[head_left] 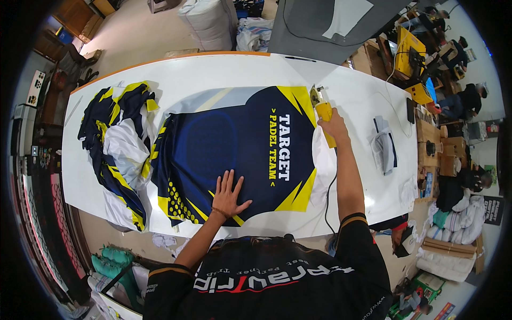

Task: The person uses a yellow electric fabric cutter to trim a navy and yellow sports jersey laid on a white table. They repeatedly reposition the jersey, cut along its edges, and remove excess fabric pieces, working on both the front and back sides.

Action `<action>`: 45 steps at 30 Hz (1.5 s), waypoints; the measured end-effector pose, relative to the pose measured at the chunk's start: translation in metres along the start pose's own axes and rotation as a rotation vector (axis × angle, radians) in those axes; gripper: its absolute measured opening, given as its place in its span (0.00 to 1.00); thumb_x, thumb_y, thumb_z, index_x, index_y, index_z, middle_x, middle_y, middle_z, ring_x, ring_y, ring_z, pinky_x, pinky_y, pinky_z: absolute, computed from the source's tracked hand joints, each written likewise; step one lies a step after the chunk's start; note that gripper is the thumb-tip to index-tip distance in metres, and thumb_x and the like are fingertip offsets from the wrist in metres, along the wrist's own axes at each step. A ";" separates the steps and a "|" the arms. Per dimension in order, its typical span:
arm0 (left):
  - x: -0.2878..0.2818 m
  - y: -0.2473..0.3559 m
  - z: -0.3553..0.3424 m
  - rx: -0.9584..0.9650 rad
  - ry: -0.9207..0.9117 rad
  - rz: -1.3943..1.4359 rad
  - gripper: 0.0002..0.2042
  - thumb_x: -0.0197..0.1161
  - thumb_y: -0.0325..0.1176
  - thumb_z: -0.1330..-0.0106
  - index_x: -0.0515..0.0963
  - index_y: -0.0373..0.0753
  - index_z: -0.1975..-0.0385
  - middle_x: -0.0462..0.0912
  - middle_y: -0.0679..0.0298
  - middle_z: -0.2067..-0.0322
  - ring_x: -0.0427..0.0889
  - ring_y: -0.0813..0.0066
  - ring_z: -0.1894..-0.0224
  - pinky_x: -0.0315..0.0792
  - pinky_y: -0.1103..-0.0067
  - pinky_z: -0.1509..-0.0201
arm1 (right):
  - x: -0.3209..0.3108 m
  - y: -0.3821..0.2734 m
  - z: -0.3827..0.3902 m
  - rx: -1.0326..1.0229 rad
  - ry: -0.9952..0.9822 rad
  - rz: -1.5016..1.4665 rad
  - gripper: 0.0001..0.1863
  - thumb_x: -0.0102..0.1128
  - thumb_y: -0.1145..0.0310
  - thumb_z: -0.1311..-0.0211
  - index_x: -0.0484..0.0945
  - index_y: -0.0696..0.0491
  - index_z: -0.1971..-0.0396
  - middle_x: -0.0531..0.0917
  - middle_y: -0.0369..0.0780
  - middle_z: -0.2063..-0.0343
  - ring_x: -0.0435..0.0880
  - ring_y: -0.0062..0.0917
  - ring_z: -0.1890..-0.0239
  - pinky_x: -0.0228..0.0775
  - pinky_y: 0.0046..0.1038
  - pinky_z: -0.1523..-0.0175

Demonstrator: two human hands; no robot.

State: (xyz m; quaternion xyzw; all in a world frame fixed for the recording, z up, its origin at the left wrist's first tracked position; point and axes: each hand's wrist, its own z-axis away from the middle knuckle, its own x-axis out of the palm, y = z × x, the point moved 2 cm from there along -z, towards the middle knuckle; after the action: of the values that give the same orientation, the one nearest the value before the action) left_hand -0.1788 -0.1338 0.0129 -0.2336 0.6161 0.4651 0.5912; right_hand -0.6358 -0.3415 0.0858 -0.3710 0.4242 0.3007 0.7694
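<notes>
A navy jersey panel (250, 144) with yellow corners and printed lettering lies on the white table (368, 197), over paler fabric that shows along its far and right edges. My left hand (229, 196) rests flat on the panel's near part, fingers spread. In my right hand (334, 126) is a yellow electric fabric cutter (323, 110), gripped by its body. Its metal head (317, 95) sits at the far right corner of the panel, by the yellow edge. A dark cord (330, 200) trails from the cutter toward me. Whether the blade touches the cloth, I cannot tell.
A crumpled heap of navy, yellow and white fabric (120, 154) lies on the left of the table. Folded grey and navy pieces (383, 145) lie to the right. Beyond the far edge stand a grey surface (304, 32) and a white sack (208, 24). Several people sit at the far right.
</notes>
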 end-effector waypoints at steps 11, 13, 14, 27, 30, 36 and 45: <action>0.001 -0.001 0.003 -0.013 -0.002 0.003 0.48 0.54 0.74 0.32 0.61 0.47 0.19 0.49 0.41 0.18 0.45 0.43 0.15 0.39 0.48 0.15 | -0.005 -0.034 -0.064 -0.049 0.009 -0.060 0.40 0.72 0.49 0.47 0.71 0.52 0.36 0.86 0.54 0.45 0.85 0.51 0.40 0.78 0.49 0.37; -0.001 0.000 -0.003 0.004 0.012 0.014 0.48 0.57 0.72 0.33 0.61 0.46 0.20 0.49 0.42 0.18 0.45 0.43 0.15 0.40 0.48 0.15 | -0.001 -0.008 -0.069 -0.086 0.080 -0.148 0.37 0.73 0.51 0.46 0.74 0.54 0.39 0.87 0.52 0.49 0.88 0.47 0.46 0.81 0.47 0.42; -0.002 0.001 -0.004 0.012 0.021 0.013 0.48 0.59 0.71 0.34 0.61 0.46 0.20 0.49 0.42 0.18 0.44 0.43 0.15 0.40 0.47 0.15 | -0.001 0.005 -0.069 -0.105 0.118 -0.192 0.35 0.73 0.52 0.46 0.76 0.55 0.41 0.88 0.50 0.51 0.90 0.45 0.50 0.83 0.45 0.45; -0.014 0.156 -0.111 0.449 0.044 0.425 0.32 0.71 0.42 0.35 0.73 0.34 0.32 0.66 0.44 0.28 0.63 0.43 0.25 0.57 0.54 0.19 | -0.042 0.166 0.075 0.106 -0.073 -0.860 0.24 0.74 0.60 0.43 0.79 0.60 0.52 0.82 0.41 0.69 0.84 0.28 0.76 0.79 0.31 0.72; 0.014 0.216 -0.140 0.647 0.075 0.360 0.32 0.69 0.40 0.35 0.73 0.35 0.32 0.68 0.47 0.29 0.66 0.46 0.26 0.62 0.56 0.22 | -0.037 0.186 0.097 0.173 -0.134 -0.940 0.24 0.73 0.61 0.41 0.79 0.61 0.50 0.82 0.41 0.67 0.85 0.29 0.76 0.81 0.32 0.72; 0.065 0.253 -0.172 0.727 -0.341 0.135 0.21 0.66 0.36 0.34 0.81 0.40 0.41 0.80 0.59 0.43 0.77 0.56 0.40 0.74 0.58 0.38 | -0.013 0.223 0.100 0.243 -0.138 -0.940 0.26 0.73 0.59 0.37 0.79 0.61 0.46 0.86 0.44 0.64 0.88 0.31 0.70 0.85 0.36 0.68; -0.040 0.111 -0.025 -0.172 -0.869 1.873 0.15 0.63 0.41 0.22 0.79 0.37 0.46 0.83 0.65 0.56 0.81 0.77 0.49 0.74 0.75 0.43 | -0.005 0.205 0.115 0.302 0.268 -0.315 0.33 0.76 0.52 0.40 0.81 0.52 0.37 0.87 0.49 0.50 0.88 0.40 0.49 0.80 0.42 0.43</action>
State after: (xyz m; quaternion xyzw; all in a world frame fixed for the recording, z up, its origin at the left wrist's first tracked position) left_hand -0.2768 -0.1149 0.0800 0.4855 0.2492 0.8253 0.1453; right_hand -0.7481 -0.1360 0.0669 -0.3499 0.4996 0.0583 0.7903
